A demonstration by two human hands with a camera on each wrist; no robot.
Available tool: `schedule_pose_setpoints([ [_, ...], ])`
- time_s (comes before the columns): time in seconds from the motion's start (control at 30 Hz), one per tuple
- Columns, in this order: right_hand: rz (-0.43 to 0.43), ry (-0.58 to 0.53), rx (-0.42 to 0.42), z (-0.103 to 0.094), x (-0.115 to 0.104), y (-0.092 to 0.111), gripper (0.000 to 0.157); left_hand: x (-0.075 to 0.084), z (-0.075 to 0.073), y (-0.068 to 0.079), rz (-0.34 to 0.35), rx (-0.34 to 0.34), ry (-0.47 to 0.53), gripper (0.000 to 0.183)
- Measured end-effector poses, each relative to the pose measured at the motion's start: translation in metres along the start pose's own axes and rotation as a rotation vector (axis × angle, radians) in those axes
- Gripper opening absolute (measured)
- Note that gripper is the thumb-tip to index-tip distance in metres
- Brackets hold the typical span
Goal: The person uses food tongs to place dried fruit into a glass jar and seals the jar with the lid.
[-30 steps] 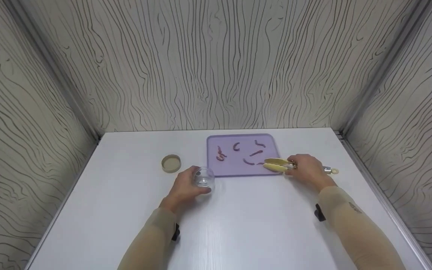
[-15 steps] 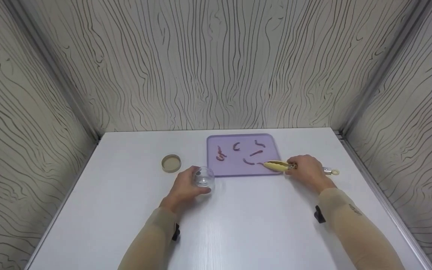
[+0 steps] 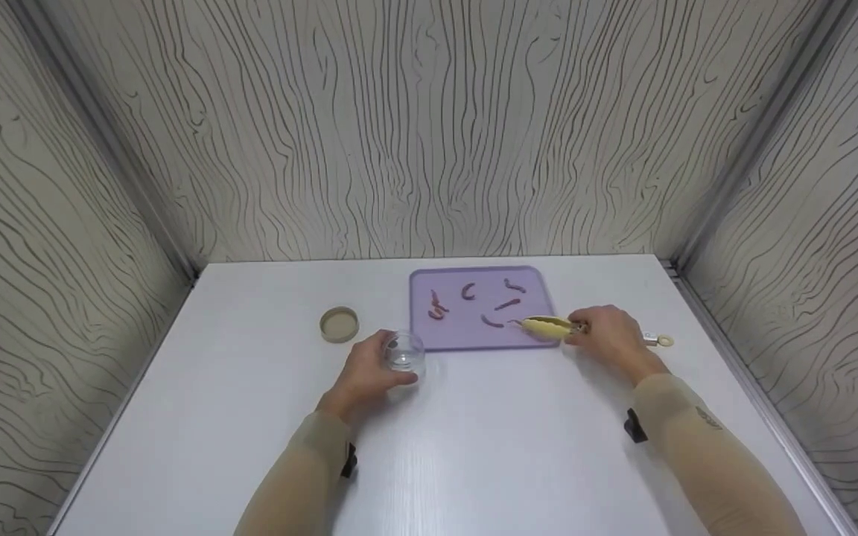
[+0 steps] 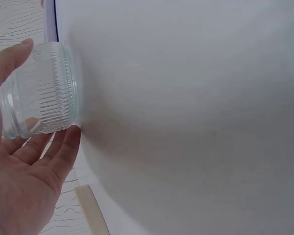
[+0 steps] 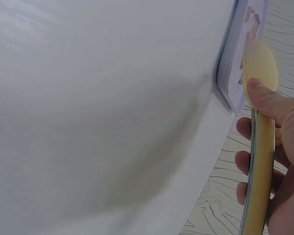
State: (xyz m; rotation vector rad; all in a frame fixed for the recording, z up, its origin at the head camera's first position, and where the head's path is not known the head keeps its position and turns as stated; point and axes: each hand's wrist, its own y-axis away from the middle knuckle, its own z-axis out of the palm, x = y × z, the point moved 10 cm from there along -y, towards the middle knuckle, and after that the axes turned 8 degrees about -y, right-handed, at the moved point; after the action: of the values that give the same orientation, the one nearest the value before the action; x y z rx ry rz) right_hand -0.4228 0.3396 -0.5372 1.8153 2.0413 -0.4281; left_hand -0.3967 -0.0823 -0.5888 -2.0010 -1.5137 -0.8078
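Note:
My left hand holds a clear glass jar with ribbed sides, thumb on one side and fingers round the other. The jar stands upright on the table, beside the near left corner of a purple tray. Yellow-tipped tongs are gripped in my right hand over the tray's right edge. Their tips are pressed together, and the end of a thin reddish-brown worm-like piece shows at them. Several similar worm-like pieces lie scattered on the tray, some bunched at its left.
A round beige lid lies on the white table left of the jar. Patterned panels enclose the table at the back and both sides.
The tongs' tips have come together at the worm-like piece near the tray's right edge. The piece's visible end has shifted slightly. My left hand and the jar have stayed in place.

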Motion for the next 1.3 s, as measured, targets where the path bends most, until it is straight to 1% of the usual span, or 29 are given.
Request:
schedule_pose_setpoints([
  [0.2,0.001,0.001,-0.01,-0.004,-0.006,0.001,0.047,0.0,-0.001,-0.001,-0.009,0.009,-0.015,0.086],
  [0.23,-0.004,0.003,-0.007,-0.004,-0.007,0.001,0.047,0.003,-0.002,0.0,-0.029,0.006,-0.011,0.086],
  [0.33,-0.026,0.015,0.006,-0.007,-0.013,0.001,0.045,0.003,-0.002,0.0,-0.034,0.004,-0.014,0.086],
  [0.43,-0.041,0.018,0.012,-0.009,-0.019,0.001,0.045,0.004,-0.002,0.001,-0.03,0.006,-0.024,0.085],
  [0.57,-0.028,-0.007,0.002,-0.008,-0.026,0.002,0.046,0.004,-0.003,0.002,-0.027,0.005,-0.028,0.085],
  [0.67,-0.028,-0.018,-0.004,-0.007,-0.033,0.002,0.047,0.004,-0.003,0.002,-0.027,0.003,-0.021,0.085],
  [0.9,-0.075,0.011,-0.003,-0.007,-0.05,0.001,0.048,0.0,0.0,0.003,-0.073,-0.028,0.038,0.088],
  [1.0,-0.089,0.0,-0.009,-0.007,-0.057,0.001,0.046,0.001,-0.001,0.003,-0.062,-0.017,0.027,0.087],
  [1.03,-0.093,-0.003,-0.009,-0.007,-0.059,0.001,0.046,-0.001,-0.001,0.001,-0.035,-0.008,0.017,0.087],
  [1.07,-0.094,-0.008,-0.01,-0.007,-0.06,0.001,0.046,-0.001,-0.001,0.001,-0.03,-0.004,0.01,0.087],
  [1.23,-0.109,-0.027,-0.023,-0.006,-0.071,0.002,0.045,-0.002,-0.001,0.0,-0.027,-0.003,-0.001,0.088],
  [1.27,-0.11,-0.029,-0.027,-0.005,-0.073,0.002,0.044,0.001,-0.002,0.001,-0.045,-0.009,-0.002,0.088],
  [1.3,-0.114,-0.03,-0.029,-0.005,-0.075,0.003,0.044,0.001,-0.002,0.001,-0.047,-0.01,-0.002,0.089],
])
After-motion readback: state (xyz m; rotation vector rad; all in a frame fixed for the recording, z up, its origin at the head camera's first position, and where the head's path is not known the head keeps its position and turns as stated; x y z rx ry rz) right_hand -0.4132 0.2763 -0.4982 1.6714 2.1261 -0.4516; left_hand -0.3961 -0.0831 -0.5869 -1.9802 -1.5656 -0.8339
